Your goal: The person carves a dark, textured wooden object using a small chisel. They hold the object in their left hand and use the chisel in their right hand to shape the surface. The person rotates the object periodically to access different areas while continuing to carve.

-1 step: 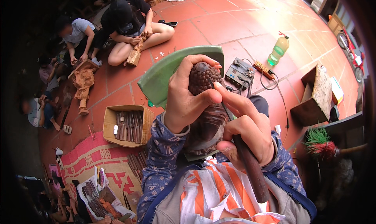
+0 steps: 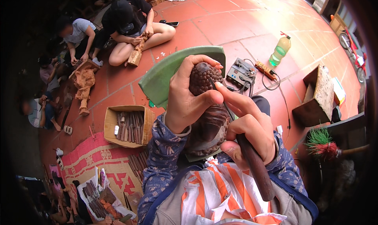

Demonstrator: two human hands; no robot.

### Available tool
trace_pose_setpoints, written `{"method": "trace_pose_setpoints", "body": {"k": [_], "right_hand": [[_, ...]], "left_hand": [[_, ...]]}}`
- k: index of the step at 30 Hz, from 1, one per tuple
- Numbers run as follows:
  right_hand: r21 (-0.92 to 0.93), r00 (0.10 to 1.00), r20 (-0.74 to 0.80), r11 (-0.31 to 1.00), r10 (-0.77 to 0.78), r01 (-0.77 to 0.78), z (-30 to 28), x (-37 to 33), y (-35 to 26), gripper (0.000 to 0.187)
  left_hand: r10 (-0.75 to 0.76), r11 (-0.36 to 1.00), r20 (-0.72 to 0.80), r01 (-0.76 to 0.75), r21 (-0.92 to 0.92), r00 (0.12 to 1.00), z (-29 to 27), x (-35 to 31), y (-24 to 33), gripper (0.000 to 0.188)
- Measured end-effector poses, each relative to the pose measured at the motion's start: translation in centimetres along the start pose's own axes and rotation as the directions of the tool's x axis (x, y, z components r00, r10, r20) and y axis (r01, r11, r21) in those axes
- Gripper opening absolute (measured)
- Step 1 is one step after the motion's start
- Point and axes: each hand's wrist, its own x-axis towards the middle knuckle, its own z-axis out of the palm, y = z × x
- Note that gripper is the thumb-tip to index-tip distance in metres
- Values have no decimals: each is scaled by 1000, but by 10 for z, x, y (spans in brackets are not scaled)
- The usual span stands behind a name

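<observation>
A dark wooden carved statue [image 2: 206,124] stands upright in front of me, its head [image 2: 202,77] covered in small round knobs. My left hand [image 2: 187,95] curls around that head, its thumb across the front and fingers over the far side. In my right hand [image 2: 248,126] is a carving chisel [image 2: 254,166] with a long, dark wooden handle. Its thin metal blade slants up past my fingertips to the knobs, close to my left thumb. The blade's very tip is too small to make out against the dark wood.
Behind the statue is a green plastic chair [image 2: 157,83]. A cardboard box [image 2: 147,124] of chisels stands on the left, near a patterned red mat [image 2: 78,158]. To the right are a grey electrical unit [image 2: 240,73], a bottle [image 2: 280,50] and a wooden box [image 2: 315,97]. Several people sit at left.
The chisel's handle end has swung slightly to the right, and my right hand has turned a little with it. My left hand and the statue stay in place.
</observation>
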Motion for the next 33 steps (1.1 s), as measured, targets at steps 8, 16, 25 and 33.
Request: {"method": "trace_pose_setpoints", "body": {"k": [8, 16, 25, 33], "right_hand": [[206, 1000, 6, 978, -31, 29, -4, -8, 21, 41], [154, 997, 72, 988, -24, 12, -12, -3, 14, 41], [77, 995, 85, 996, -46, 40, -10, -4, 16, 40], [139, 996, 81, 990, -44, 32, -13, -4, 17, 42]], "left_hand": [[-20, 1000, -1, 20, -12, 1000, -1, -1, 0, 86], [-27, 1000, -8, 27, 2, 1000, 1, -2, 3, 82], [-39, 999, 0, 39, 12, 999, 3, -1, 6, 80], [-15, 998, 37, 13, 56, 999, -2, -1, 4, 80]]}}
